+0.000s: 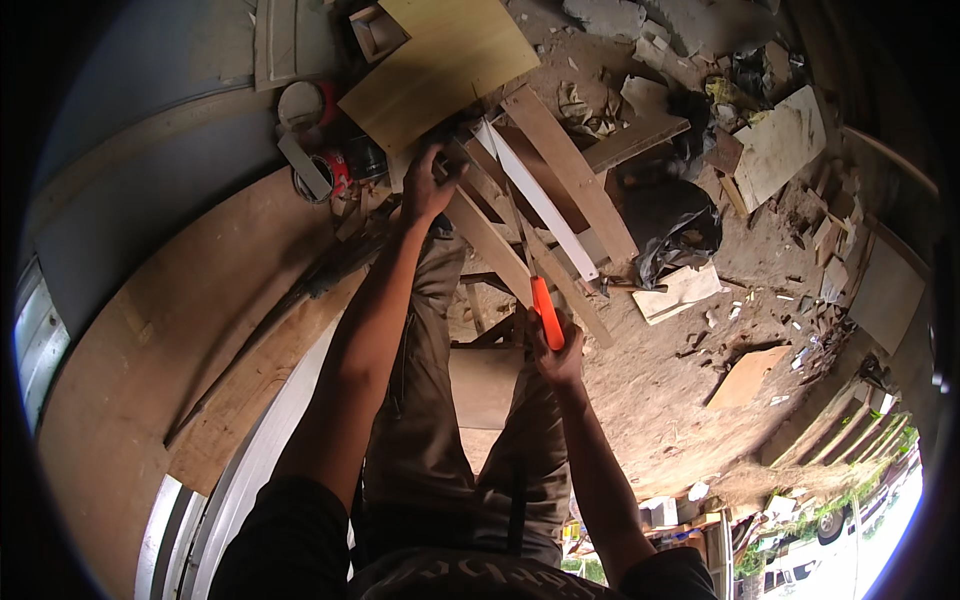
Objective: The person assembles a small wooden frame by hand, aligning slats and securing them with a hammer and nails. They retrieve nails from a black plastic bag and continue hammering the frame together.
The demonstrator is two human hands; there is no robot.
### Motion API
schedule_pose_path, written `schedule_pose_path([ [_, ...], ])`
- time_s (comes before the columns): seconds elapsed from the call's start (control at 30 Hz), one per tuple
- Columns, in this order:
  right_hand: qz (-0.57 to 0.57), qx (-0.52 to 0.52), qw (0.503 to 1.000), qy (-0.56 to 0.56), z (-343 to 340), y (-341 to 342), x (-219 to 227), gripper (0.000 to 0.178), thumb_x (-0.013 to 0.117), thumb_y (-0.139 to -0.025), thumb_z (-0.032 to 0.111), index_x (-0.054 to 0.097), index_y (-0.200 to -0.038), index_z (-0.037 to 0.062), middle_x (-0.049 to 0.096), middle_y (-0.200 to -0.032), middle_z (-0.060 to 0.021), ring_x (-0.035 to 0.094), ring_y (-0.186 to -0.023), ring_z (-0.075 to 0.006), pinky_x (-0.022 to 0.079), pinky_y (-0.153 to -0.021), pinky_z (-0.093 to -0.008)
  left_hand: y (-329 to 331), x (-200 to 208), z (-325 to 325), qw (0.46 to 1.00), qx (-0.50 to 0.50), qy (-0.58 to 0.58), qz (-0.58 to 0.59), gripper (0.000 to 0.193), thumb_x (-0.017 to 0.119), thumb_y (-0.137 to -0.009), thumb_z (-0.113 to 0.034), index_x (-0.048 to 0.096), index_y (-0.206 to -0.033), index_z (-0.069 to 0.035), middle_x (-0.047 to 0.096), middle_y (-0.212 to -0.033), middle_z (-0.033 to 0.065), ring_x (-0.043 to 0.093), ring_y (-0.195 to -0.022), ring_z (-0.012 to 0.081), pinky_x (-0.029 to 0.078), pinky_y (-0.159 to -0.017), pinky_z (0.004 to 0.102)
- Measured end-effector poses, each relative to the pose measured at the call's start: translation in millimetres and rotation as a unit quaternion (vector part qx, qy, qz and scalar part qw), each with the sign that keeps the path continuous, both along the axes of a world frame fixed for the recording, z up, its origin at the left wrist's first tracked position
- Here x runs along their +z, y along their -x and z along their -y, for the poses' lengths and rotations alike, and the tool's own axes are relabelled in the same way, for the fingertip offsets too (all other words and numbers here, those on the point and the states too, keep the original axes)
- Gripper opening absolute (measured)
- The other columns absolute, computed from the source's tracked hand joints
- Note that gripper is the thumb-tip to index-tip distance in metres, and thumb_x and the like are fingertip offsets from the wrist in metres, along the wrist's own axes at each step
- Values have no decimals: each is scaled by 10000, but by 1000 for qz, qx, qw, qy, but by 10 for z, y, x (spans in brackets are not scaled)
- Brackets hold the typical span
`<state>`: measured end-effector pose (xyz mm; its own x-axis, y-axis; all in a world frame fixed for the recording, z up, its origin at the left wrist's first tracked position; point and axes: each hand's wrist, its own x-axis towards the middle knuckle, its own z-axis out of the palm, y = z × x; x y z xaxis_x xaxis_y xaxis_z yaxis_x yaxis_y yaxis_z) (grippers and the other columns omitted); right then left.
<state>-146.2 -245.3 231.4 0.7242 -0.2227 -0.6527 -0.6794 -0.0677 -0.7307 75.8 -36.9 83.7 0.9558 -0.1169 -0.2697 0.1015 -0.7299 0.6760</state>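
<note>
Left hand [432, 185]: fingers bent at the near edge of the yellow wood panel [440, 70]; can't tell if they grip it or just rest. Right hand [562, 345]: fingers closed round the handle of the handsaw [546, 312].

Saw: ahead of the person's knees, right of the left hand. Bright orange handle, smooth and rounded, easily the most vivid colour here. Long thin blade runs up and left from it, tapering toward the panel's near edge. Can't tell if the teeth are in the wood.

Left to right:
- Big brown board [170, 320] along the left side, bowed by the lens.
- Red can [338, 175], beside other containers. Label too small to read.
- Panel: flat, yellowish, pale grain, angular outline, dark line near its right part. Could be a cut or a mark, can't tell.
- Dark shirt [300, 535], pale lettering across the front at the lower edge, foreshortened.
- White strip [545, 205], long and narrow, just right of the blade.
- Brown plank [572, 170] next to it, slanting the same way.
- Black plastic bag [690, 235], crumpled, right of the plank.
- Off-white board [788, 150], stained, among scraps on the dirt floor [650, 400].
</note>
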Motion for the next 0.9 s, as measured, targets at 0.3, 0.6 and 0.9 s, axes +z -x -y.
schedule_pose_path([
  [0.3, -34, 1, 999, -10, -14, -2, 7, 222, 668, -876, 205, 638, -889, -15, 619, -683, -128, 604, -582, -199, 474, -575, -316, 8, -45, -9, 1000, 12, -16, -23, 543, 751, -804, -301, 546, -1258, -84, 634, -1167, 193, 598, -1084, 390, 485, -899, 450],
  [0.6, 22, -95, 993, 71, -12, 145, 769, 278, 580, -950, 213, 577, -771, 1, 530, -579, -84, 504, -489, -193, 385, -474, -340, 194, 425, 528, 970, -174, -112, 127, 647, 571, -937, -340, 347, -1437, 5, 354, -1487, 209, 315, -1398, 365, 195, -1137, 580],
  [0.9, -72, -381, 915, 115, -176, 929, 1149, 234, 586, -949, 173, 593, -778, 12, 535, -589, -35, 504, -499, -138, 394, -481, -301, 903, 489, 1512, 848, -517, -13, 117, 662, 557, -946, -352, 294, -1492, -87, 243, -1567, 135, 253, -1448, 293, 124, -1163, 602],
])
